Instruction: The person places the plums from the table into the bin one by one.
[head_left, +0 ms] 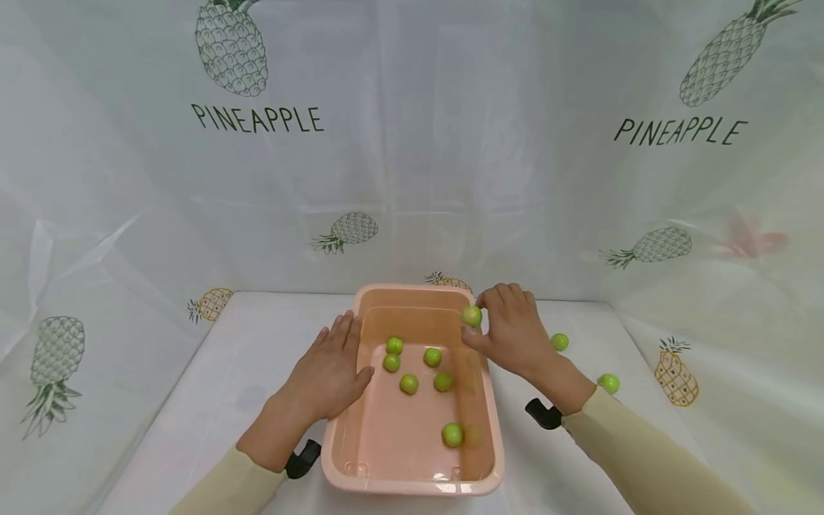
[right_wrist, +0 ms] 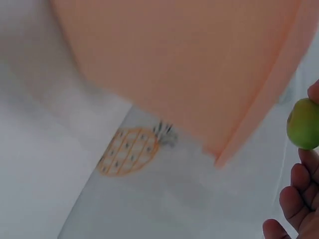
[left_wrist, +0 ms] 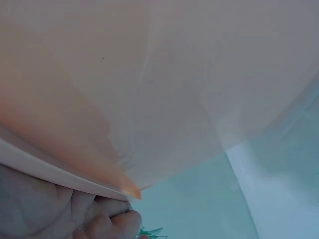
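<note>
A pink plastic basin (head_left: 412, 458) stands in front of me, with several small round green fruits (head_left: 408, 384) scattered on its floor. In the head view my left hand (head_left: 331, 372) rests on the basin's left rim, its fingers extended. The left wrist view shows its fingers (left_wrist: 112, 224) against the rim. Above the far right part of the basin, my right hand (head_left: 515, 332) pinches another green fruit (head_left: 472, 316) between thumb and fingertips. That fruit (right_wrist: 304, 124) also appears at the right edge of the right wrist view, beside the basin's outer wall (right_wrist: 189, 64).
Two more green fruits lie on the white tabletop right of the basin: one fruit (head_left: 559, 342) beside the right hand, another fruit (head_left: 608, 383) by the right sleeve. A pineapple-print plastic sheet (head_left: 412, 157) hangs behind and along both sides of the table.
</note>
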Demonstrator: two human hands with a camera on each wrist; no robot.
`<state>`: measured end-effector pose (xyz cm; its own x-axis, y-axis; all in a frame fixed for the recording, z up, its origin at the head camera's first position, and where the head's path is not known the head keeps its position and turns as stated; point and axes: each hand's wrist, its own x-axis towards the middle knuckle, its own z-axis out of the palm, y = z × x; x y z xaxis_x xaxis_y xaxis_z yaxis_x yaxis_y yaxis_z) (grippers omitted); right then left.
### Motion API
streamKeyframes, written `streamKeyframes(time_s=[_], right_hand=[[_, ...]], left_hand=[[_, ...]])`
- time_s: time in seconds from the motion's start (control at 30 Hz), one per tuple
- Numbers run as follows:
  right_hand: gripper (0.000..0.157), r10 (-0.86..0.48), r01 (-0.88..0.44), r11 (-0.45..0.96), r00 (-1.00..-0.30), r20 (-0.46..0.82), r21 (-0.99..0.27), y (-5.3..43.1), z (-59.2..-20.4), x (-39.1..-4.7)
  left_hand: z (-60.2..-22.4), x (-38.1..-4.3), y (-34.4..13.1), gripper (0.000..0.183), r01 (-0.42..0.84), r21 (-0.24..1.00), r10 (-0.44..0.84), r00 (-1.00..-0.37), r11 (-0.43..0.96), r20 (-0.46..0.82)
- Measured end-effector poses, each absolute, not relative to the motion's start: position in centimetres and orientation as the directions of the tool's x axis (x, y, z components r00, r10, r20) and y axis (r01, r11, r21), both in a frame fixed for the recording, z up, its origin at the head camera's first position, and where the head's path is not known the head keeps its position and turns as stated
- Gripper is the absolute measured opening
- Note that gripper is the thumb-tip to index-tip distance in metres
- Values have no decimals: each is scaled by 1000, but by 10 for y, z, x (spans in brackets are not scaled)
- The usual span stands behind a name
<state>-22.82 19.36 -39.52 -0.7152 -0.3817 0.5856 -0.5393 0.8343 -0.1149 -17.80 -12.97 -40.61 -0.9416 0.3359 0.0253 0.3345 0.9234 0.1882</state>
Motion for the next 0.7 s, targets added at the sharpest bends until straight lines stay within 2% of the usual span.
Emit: streamKeyframes(time_s=[0.3,0.7], right_hand=[[28,-519,-622,779,-707,480,-74,139,-405,-233],[30,-552,-624,781,-703,449,-16,127,-415,-241]], left_hand=[[-408,-179,-130,84,337,205,341,-940,919,18],[-410,-180,-132,84,347,215,349,-937,913,30]])
